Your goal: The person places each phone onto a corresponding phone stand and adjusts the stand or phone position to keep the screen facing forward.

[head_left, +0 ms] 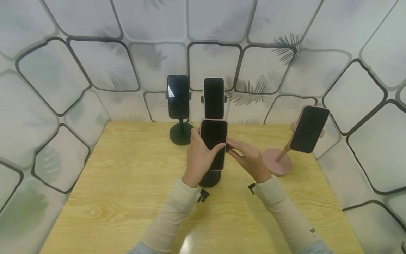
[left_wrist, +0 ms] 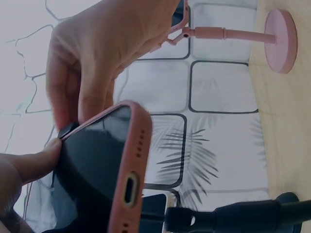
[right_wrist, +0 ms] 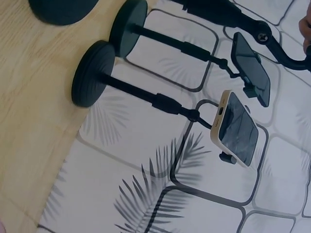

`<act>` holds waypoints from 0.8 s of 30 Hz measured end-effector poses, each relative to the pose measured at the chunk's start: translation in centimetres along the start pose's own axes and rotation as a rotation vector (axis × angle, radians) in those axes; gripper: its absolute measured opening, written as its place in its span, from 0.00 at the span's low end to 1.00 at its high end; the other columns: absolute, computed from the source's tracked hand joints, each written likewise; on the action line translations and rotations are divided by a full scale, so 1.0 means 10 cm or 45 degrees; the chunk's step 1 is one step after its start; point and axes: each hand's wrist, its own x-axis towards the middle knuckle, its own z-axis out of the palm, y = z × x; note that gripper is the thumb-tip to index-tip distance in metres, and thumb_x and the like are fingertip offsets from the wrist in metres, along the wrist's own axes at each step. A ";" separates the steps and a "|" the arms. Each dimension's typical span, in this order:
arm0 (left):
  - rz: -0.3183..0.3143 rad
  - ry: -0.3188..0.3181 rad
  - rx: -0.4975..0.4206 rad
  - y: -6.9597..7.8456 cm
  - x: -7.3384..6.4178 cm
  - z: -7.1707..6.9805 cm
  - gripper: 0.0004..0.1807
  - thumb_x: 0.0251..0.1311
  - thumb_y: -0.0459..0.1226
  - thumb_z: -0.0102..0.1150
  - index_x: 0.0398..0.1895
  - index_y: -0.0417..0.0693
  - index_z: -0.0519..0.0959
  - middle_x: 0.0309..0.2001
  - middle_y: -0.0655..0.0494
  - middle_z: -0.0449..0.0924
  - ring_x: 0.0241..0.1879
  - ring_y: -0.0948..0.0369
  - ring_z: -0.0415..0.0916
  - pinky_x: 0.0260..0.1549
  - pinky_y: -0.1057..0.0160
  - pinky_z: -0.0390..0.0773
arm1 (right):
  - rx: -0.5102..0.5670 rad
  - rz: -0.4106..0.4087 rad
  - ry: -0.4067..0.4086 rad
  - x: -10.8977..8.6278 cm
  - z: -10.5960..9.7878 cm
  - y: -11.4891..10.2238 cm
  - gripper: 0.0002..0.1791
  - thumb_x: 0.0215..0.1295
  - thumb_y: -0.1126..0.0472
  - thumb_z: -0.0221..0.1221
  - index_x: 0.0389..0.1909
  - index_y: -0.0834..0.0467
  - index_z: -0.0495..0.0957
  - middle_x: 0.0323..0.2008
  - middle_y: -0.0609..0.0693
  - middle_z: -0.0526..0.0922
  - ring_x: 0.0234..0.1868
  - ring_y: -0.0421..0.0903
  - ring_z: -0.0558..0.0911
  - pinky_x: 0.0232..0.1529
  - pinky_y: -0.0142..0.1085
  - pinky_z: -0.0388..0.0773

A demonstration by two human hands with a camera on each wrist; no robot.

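A phone in a pink case (head_left: 213, 132) sits upright on a black phone stand whose round base (head_left: 210, 180) shows below it. My left hand (head_left: 200, 155) grips the phone from its left side, the thumb lying across the dark screen. At the phone's right edge, my right hand (head_left: 248, 158) pinches the small black clamp (left_wrist: 67, 130) of the holder between thumb and fingers. The left wrist view shows the left thumb (left_wrist: 29, 167) touching the screen edge near that clamp. In the right wrist view the stand's jointed arm (right_wrist: 262, 36) crosses the top; my right hand's own grip is hidden there.
Behind stand a black phone on a black stand (head_left: 178, 97) and a white-edged phone (head_left: 214, 98) on another. At right, a pink stand (head_left: 276, 162) holds a tilted phone (head_left: 310, 128). A patterned cloth wall (head_left: 158, 21) closes the back of the wooden table (head_left: 127, 197).
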 end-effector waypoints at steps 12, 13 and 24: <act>0.185 0.054 -0.268 -0.15 -0.03 0.10 0.36 0.56 0.46 0.63 0.61 0.41 0.57 0.50 0.43 0.70 0.47 0.51 0.74 0.45 0.51 0.76 | 0.061 0.045 0.049 -0.08 0.09 0.02 0.20 0.54 0.70 0.64 0.49 0.71 0.77 0.45 0.64 0.83 0.37 0.55 0.85 0.45 0.31 0.80; 0.212 0.016 -0.355 -0.19 -0.03 0.10 0.33 0.59 0.44 0.60 0.62 0.41 0.57 0.50 0.43 0.71 0.47 0.51 0.74 0.46 0.51 0.77 | 0.107 0.092 0.064 -0.10 0.11 0.02 0.23 0.50 0.73 0.66 0.49 0.71 0.76 0.45 0.64 0.82 0.37 0.55 0.85 0.45 0.31 0.80; 0.404 -0.231 -0.542 -0.74 -0.13 -0.05 0.31 0.63 0.32 0.52 0.69 0.47 0.57 0.53 0.43 0.75 0.48 0.51 0.76 0.47 0.55 0.77 | 0.454 0.933 -0.190 -0.35 0.53 -0.22 0.25 0.52 0.74 0.63 0.54 0.67 0.71 0.45 0.63 0.82 0.43 0.56 0.83 0.43 0.42 0.81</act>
